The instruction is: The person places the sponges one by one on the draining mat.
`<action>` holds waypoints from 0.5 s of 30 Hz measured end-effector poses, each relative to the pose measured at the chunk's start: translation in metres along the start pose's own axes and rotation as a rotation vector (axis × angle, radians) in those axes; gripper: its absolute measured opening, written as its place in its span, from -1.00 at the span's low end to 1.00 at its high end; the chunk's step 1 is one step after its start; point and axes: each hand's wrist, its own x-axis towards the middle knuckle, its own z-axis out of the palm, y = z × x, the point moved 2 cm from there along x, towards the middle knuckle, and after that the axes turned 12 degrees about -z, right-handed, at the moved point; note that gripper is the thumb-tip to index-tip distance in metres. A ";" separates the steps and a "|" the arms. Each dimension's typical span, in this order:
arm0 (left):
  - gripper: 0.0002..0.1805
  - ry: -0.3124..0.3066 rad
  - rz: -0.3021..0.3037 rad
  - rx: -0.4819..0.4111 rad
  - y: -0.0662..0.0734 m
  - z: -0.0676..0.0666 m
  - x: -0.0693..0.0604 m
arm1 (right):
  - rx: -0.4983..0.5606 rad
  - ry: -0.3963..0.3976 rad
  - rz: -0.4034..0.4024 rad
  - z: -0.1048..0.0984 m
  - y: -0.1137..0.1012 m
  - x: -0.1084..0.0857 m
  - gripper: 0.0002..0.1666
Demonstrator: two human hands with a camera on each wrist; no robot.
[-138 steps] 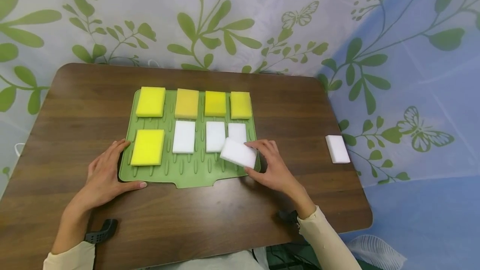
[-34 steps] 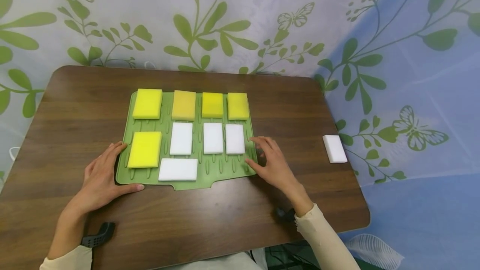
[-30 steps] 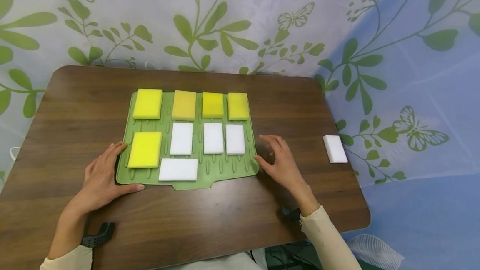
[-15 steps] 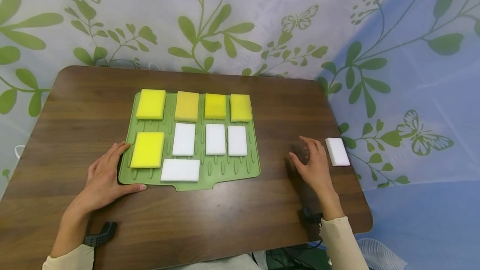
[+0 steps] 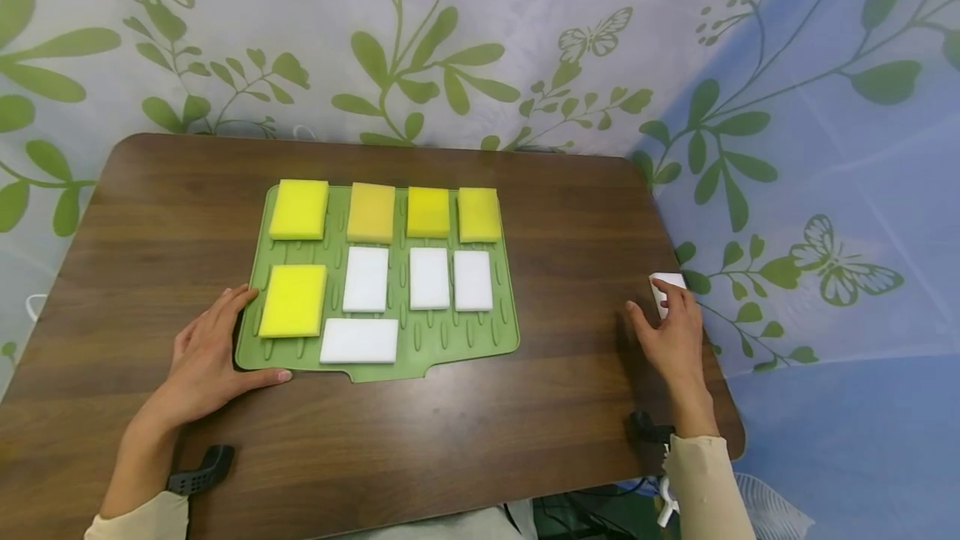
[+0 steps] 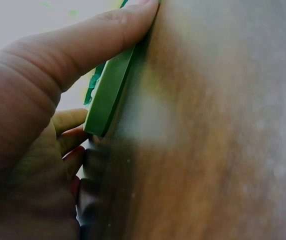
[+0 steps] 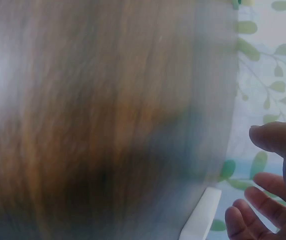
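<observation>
A green ribbed drying mat [image 5: 453, 344] lies on the table, bearing several yellow sponges [image 5: 293, 301] and several white sponge blocks [image 5: 358, 341]. My left hand [image 5: 206, 355] rests at the mat's near left corner, the thumb [image 6: 103, 37] along the front edge and the fingertips against the left edge. Far to the right, my right hand [image 5: 675, 340] is over a lone white sponge block [image 5: 670, 282], its thumb and fingers apart. The right wrist view has that hand beside the block's end with nothing between the fingers. The hand covers part of the block in the head view.
The brown wooden table [image 5: 555, 407] has its right edge just beyond the lone block. A curtain with a green leaf print [image 5: 427, 90] hangs behind and to the right. Dark straps with camera mounts [image 5: 202, 471] sit on the wrists.
One white block was carried in my right hand over the mat and let go lengthwise at its front. Afterwards that hand moved right to the lone white block. My left hand stayed in place.
</observation>
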 end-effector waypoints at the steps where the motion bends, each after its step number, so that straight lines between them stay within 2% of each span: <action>1: 0.47 0.000 0.001 0.000 0.000 0.000 0.000 | -0.005 0.001 0.012 -0.001 0.002 0.000 -0.32; 9: 0.47 0.005 0.005 -0.005 0.000 0.000 0.000 | -0.011 0.026 0.097 -0.003 0.022 -0.005 -0.33; 15: 0.47 0.004 0.011 -0.014 0.002 -0.001 -0.001 | -0.004 0.066 0.106 -0.006 0.037 -0.013 -0.31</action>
